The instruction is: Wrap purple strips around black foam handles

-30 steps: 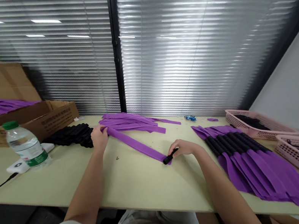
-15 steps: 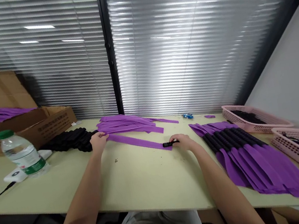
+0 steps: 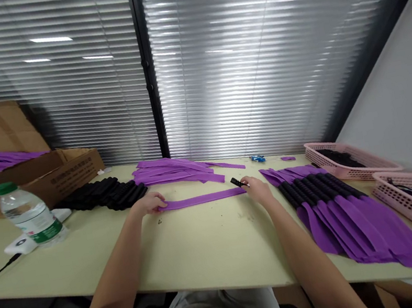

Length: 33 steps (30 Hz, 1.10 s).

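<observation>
A purple fabric strip [image 3: 204, 198] stretches nearly level over the table between my hands. Its left end is pinched in the closed fingers of my left hand [image 3: 150, 204]. My right hand [image 3: 256, 188] is closed on a short, dark, stick-like piece [image 3: 237, 182] with pale marks, whose tip points up and left; its exact kind does not show. The strip's right end runs up to those fingers, and I cannot tell whether they grip it too. Behind the strip lies a loose heap of purple strips [image 3: 177, 169]. Black ribbed sleeves [image 3: 103, 193] are piled behind my left hand.
Purple strips with black ribbed sleeves [image 3: 322, 189] lie in a row at right. Beyond them stand two pink baskets [image 3: 352, 169] holding black items. At left are a water bottle [image 3: 31, 214], a white device [image 3: 20, 245] with a cable, and a cardboard box [image 3: 69, 172].
My left hand has come right and toward me, levelling the strip. My right hand has moved slightly right and up, and the dark piece has tilted from flat to slanting.
</observation>
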### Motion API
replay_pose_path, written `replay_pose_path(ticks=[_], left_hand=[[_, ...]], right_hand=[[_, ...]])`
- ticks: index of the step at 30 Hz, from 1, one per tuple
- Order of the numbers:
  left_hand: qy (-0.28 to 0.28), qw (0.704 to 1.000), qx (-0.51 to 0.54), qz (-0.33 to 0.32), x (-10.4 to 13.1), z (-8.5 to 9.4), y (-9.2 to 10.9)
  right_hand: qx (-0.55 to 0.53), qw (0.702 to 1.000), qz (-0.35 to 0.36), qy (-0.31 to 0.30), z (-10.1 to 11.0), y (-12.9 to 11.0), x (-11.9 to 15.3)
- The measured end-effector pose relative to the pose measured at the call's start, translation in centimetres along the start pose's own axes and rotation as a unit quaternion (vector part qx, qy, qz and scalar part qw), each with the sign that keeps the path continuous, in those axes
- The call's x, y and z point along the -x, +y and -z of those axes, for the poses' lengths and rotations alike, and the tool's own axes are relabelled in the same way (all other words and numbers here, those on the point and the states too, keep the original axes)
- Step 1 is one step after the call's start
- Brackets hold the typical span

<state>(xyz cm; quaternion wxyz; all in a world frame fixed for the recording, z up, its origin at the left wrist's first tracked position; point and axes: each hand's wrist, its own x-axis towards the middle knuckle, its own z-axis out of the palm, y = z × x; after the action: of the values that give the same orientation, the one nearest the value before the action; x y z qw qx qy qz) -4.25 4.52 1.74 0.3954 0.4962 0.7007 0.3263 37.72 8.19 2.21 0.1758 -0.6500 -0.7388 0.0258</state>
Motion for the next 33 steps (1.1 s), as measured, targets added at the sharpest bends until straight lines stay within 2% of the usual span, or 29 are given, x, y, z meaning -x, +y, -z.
replay_pose_path(ticks=[3, 5, 8, 11, 14, 17, 21, 26, 33], left_hand=[[-0.064, 0.997, -0.039, 0.011, 0.4, -0.1, 0.1], [-0.081, 0.994, -0.069, 0.001, 0.5, 0.1, 0.2], [-0.064, 0.989, -0.126, -0.037, 0.7, 0.3, 0.4], [-0.007, 0.976, -0.187, -0.108, 0.7, 0.1, 0.7], [0.02, 0.954, -0.228, -0.195, 0.6, -0.9, 0.9], [-0.006, 0.931, -0.256, -0.261, 0.7, -2.5, 1.0], [-0.038, 0.904, -0.288, -0.315, 1.1, -4.4, 1.1], [-0.055, 0.885, -0.31, -0.342, 1.4, -5.0, 1.3], [-0.061, 0.879, -0.324, -0.344, 1.6, -5.0, 1.5]], right_hand=[[0.004, 1.0, -0.009, -0.01, -0.6, -0.1, 0.0], [0.006, 1.0, -0.008, -0.013, -1.0, -0.1, 0.1], [0.007, 1.0, -0.006, -0.011, -1.4, 0.3, 0.0], [0.001, 1.0, -0.01, 0.002, -1.5, 0.6, -0.4], [-0.005, 0.999, -0.024, 0.021, -1.8, 0.9, -0.7], [-0.009, 0.998, -0.05, 0.034, -2.1, 1.1, -0.8], [-0.017, 0.994, -0.104, 0.04, -2.0, 1.7, -1.0], [-0.037, 0.99, -0.131, 0.032, -1.1, 2.9, -1.0], [-0.035, 0.989, -0.144, 0.004, -0.8, 3.2, 0.0]])
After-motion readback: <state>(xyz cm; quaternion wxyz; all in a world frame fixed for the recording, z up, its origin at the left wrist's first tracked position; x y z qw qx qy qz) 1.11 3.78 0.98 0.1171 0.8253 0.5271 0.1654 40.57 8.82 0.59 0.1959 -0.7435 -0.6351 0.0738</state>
